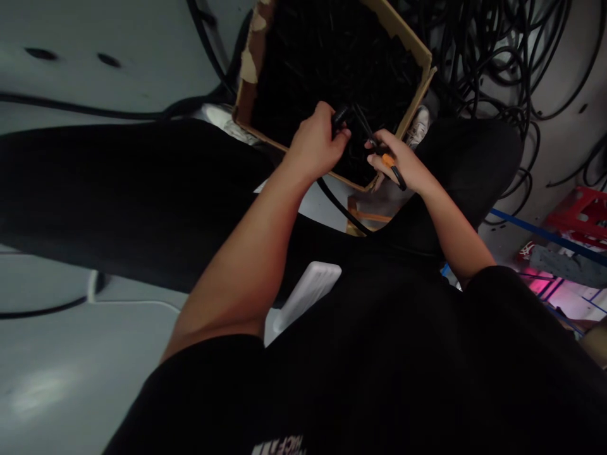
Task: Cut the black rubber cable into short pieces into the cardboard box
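My left hand [315, 142] is closed around the end of a thick black cable [340, 115], over the near side of a cardboard box. From beneath that hand the cable runs down toward my lap. My right hand [401, 161] grips a pair of pliers [389, 162] with orange and black handles. Their dark jaws point up and left, close to the cable end; whether they touch it I cannot tell. Below both hands, the cardboard box [425, 88] holds a heap of small black pieces, too dark to make out singly.
Coiled black cables [497, 69] lie on the floor at the upper right. A red plastic stool [581, 215] stands at the right. Two small black pieces [109, 60] lie on the grey floor at the left. A white device [309, 294] rests against my lap.
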The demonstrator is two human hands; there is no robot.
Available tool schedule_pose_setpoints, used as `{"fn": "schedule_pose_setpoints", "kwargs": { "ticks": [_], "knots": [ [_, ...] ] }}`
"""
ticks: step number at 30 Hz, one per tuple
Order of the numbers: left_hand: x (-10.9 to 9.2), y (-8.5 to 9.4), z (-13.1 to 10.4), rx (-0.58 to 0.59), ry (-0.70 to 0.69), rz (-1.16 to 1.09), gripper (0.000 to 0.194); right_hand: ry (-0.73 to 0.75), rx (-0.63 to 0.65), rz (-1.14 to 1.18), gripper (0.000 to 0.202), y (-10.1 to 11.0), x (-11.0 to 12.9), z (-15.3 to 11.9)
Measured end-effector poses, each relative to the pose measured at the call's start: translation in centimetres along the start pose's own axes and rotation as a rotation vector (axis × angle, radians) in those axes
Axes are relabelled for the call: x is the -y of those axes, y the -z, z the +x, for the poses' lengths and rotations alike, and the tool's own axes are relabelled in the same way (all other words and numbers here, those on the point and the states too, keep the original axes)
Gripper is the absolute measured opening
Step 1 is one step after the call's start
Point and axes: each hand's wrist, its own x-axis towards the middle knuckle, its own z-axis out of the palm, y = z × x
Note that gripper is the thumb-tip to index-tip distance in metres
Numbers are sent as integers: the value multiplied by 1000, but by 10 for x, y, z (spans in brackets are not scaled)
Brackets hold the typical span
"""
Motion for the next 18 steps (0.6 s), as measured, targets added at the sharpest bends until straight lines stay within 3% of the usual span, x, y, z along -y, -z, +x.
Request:
{"fn": "schedule_pose_setpoints", "kwargs": {
  "ticks": [4,8,12,18],
  "knots": [
    [10,-8,5,60,-46,-48,26,50,-43,-176,48,-2,-4,5],
    [16,-11,8,114,-79,-32,31,59,-36,-257,42,-4,-6,6],
    [9,-4,5,89,-68,-45,40,14,-69,-161,44,1,-1,2],
    [-4,4,0,13,-120,17,40,-2,-52,-3,52,0,4,-1]
  ]
}}
